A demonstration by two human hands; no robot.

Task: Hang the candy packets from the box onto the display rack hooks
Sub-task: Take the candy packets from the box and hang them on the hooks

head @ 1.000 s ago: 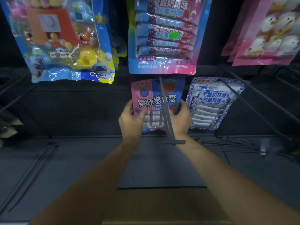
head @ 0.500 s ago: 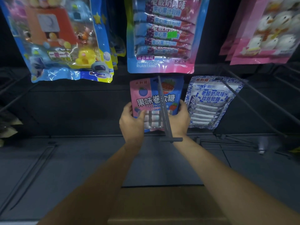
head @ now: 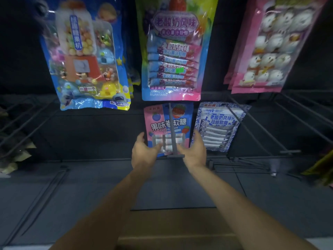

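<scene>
Candy packet [head: 163, 126] on rack hook [head: 173, 141] above grey floor [head: 72, 195]; left hand [head: 144, 154], right hand [head: 194, 153] fingers [head: 196, 137] slack, empty.

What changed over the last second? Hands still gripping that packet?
The left hand and right hand opened and drew back slightly from the pink-blue packet, leaving it hanging on its hook. That packet and the blue-white packet beside it stayed put.

Dark display rack [head: 90, 138], pink-blue candy packet [head: 158, 124] on centre hook [head: 172, 136], blue-white packet [head: 218, 129] hung alongside
</scene>
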